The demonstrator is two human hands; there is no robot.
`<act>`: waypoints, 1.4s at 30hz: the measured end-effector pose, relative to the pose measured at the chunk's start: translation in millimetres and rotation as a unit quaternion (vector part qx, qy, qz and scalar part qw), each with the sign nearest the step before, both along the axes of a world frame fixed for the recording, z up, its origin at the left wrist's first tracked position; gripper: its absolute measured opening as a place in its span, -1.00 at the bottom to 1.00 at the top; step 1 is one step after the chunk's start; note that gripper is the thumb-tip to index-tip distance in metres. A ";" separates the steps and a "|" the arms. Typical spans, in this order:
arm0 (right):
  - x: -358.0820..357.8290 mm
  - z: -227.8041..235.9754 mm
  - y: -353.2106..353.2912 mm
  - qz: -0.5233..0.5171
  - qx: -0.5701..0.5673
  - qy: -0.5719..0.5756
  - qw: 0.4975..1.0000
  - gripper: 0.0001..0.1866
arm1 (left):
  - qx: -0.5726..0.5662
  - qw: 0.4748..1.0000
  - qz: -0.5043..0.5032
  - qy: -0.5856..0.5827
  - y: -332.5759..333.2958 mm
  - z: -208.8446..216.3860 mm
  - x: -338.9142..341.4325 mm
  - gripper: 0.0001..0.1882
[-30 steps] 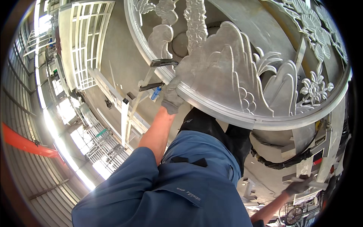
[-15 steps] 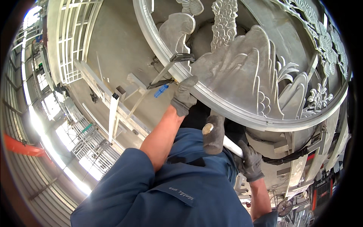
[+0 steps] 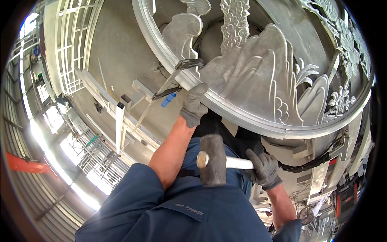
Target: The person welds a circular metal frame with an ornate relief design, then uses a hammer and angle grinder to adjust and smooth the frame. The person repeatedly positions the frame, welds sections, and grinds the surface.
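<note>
My gloved left hand (image 3: pixel 194 105) grips the rim of a large round metal frame (image 3: pixel 246 111), its fingers over the edge. Inside the frame are silver-grey relief panels (image 3: pixel 250 76) shaped like mountains, a textured trunk and flowers. My gloved right hand (image 3: pixel 264 168) is wrapped round the white handle of a mallet (image 3: pixel 213 160). The mallet's dark, blocky head is in front of my body, apart from the frame. Left of my left hand, a clamp (image 3: pixel 188 63) with black jaws and a blue handle (image 3: pixel 168 100) sits across the rim.
Pale metal beams (image 3: pixel 121 117) form a support to the left, under the frame. A white lattice frame (image 3: pixel 74 48) lies at the upper left. Below the rim at right are a dark cable bundle (image 3: pixel 308 166) and more beams (image 3: pixel 318 181). A fan (image 3: pixel 307 215) stands at lower right.
The mallet has moved left and its head has swung up toward the camera, with the handle now nearly level. My left hand stays on the rim; the view has shifted slightly.
</note>
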State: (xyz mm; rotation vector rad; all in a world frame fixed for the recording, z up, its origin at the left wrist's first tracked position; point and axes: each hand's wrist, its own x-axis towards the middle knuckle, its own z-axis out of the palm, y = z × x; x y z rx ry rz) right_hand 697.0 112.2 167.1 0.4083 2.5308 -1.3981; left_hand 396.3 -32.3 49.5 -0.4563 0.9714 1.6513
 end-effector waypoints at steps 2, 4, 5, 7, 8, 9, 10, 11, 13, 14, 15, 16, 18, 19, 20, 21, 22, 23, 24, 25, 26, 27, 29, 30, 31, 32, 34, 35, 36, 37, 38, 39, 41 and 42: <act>1.0 -8.3 -3.9 -0.027 0.006 -0.047 0.999 -0.35 | 0.005 1.000 0.007 -0.015 2.0 1.6 -0.5 -0.39; 2.1 -23.7 -9.7 -0.082 0.011 -0.131 0.988 -0.38 | 0.015 0.998 0.037 -0.050 5.6 5.5 1.6 -0.50; 1.6 -25.8 -7.0 -0.070 -0.002 -0.145 0.987 -0.39 | 0.010 0.999 0.027 -0.023 8.8 9.3 1.6 -0.49; -0.8 -25.9 -8.7 -0.083 0.003 -0.114 0.990 -0.39 | -0.001 1.000 0.006 0.031 16.4 17.9 0.7 -0.49; -0.9 -24.5 -9.6 -0.088 0.006 -0.099 0.991 -0.39 | 0.007 1.000 0.010 0.011 13.3 14.1 0.8 -0.50; -1.6 -22.2 -9.8 -0.078 0.006 -0.110 0.991 -0.39 | 0.015 1.000 0.014 -0.008 7.7 7.4 -0.1 -0.50; -2.9 -18.9 -9.3 -0.068 0.007 -0.121 0.990 -0.39 | 0.022 0.999 0.019 -0.028 3.7 3.5 -0.4 -0.50; -4.4 -16.2 -8.6 -0.059 0.007 -0.132 0.989 -0.38 | 0.020 0.999 0.020 -0.028 2.6 3.1 -0.4 -0.50; -6.2 -9.9 -5.0 -0.025 -0.007 -0.098 0.995 -0.38 | 0.016 0.999 0.022 -0.027 0.5 3.0 0.0 -0.49; -7.1 -6.9 -3.6 -0.010 -0.015 -0.080 0.997 -0.37 | 0.003 1.000 0.015 -0.014 0.6 3.1 -0.6 -0.49; -7.2 -5.7 -1.4 0.005 -0.040 -0.052 0.998 -0.38 | -0.010 1.000 0.009 -0.001 1.6 3.7 -1.3 -0.48; -8.5 -8.4 -3.9 -0.017 -0.022 -0.089 0.996 -0.39 | -0.024 1.000 0.001 0.012 2.6 4.2 -1.9 -0.48; -12.9 -17.8 -7.7 -0.057 0.016 -0.159 0.986 -0.40 | -0.026 0.999 0.026 -0.027 6.8 5.3 -0.9 -0.49; -12.3 -23.0 -4.5 -0.085 -0.016 -0.139 0.987 -0.49 | -0.027 0.998 0.039 -0.047 8.0 6.0 -0.7 -0.50; -11.9 -23.0 -5.2 -0.086 -0.017 -0.133 0.987 -0.48 | -0.031 0.999 0.027 -0.031 7.5 5.5 -2.1 -0.43; -10.5 -21.7 -6.4 -0.088 -0.019 -0.128 0.988 -0.48 | -0.036 0.999 0.016 -0.016 6.3 5.0 -3.0 -0.37; -10.0 -21.0 -6.8 -0.089 -0.020 -0.123 0.988 -0.48 | -0.041 0.999 0.005 -0.001 5.7 5.2 -3.6 -0.29; -9.7 -19.6 -4.6 -0.087 -0.027 -0.141 0.986 -0.48 | -0.025 0.999 -0.007 0.022 6.2 7.1 -2.4 -0.38; -8.1 -19.2 -4.8 -0.090 -0.022 -0.132 0.987 -0.48 | -0.009 0.999 -0.019 0.045 7.7 9.7 -0.9 -0.46; -5.4 -18.3 -5.5 -0.092 -0.017 -0.123 0.988 -0.48 | 0.007 0.997 -0.031 0.068 9.1 11.2 0.7 -0.53; -3.7 -17.1 -7.0 -0.094 -0.012 -0.114 0.989 -0.48 | -0.002 0.999 -0.013 0.046 9.4 11.3 1.2 -0.54; -1.6 -15.7 -7.6 -0.106 -0.014 -0.099 0.989 -0.50 | -0.010 1.000 0.005 0.024 10.4 10.8 2.2 -0.54; 2.2 -11.9 -8.0 -0.134 -0.014 -0.071 0.988 -0.52 | -0.080 0.981 -0.084 0.157 0.0 0.2 1.9 -0.51; 0.9 -9.3 -8.4 -0.146 -0.025 -0.080 0.986 -0.53 | -0.133 0.924 -0.188 0.305 -22.4 -18.2 -0.9 -0.47; -0.7 -5.9 -6.0 -0.161 -0.028 -0.096 0.982 -0.54 | -0.124 0.810 -0.325 0.472 -32.8 -29.2 2.5 -0.49; 6.4 3.5 3.9 -0.174 -0.018 -0.127 0.976 -0.56 | -0.172 0.563 -0.434 0.682 -45.7 -40.4 6.0 -0.52; 36.8 -2.9 6.3 -0.284 -0.059 -0.055 0.955 -0.57 | -0.140 0.374 -0.372 0.838 -63.2 -47.8 4.6 -0.53; 48.4 -2.5 10.9 -0.313 -0.088 -0.062 0.944 -0.55 | -0.064 0.385 -0.321 0.863 -64.0 -44.0 -2.6 -0.52; 55.4 1.4 18.3 -0.342 -0.115 -0.063 0.930 -0.54 | -0.061 0.416 -0.326 0.846 -72.0 -41.9 -14.2 -0.52; 62.3 9.1 23.2 -0.399 -0.085 -0.051 0.912 -0.58 | -0.079 0.493 -0.343 0.795 -84.7 -34.9 -27.2 -0.52; 71.8 31.6 32.5 -0.448 -0.048 -0.044 0.892 -0.61 | -0.108 0.594 -0.344 0.719 -94.2 -32.5 -30.2 -0.53; 93.9 40.4 32.5 -0.568 -0.050 -0.031 0.821 -0.65 | -0.125 0.674 -0.343 0.642 -93.1 -29.8 -30.2 -0.53; 138.4 43.6 45.3 -0.767 -0.005 -0.021 0.641 -0.73 | -0.149 0.803 -0.314 0.484 -83.6 -29.9 -24.2 -0.54; 173.2 42.5 66.5 -0.790 0.036 0.015 0.612 -0.68 | -0.158 0.910 -0.200 0.327 -74.2 -18.6 -13.5 -0.50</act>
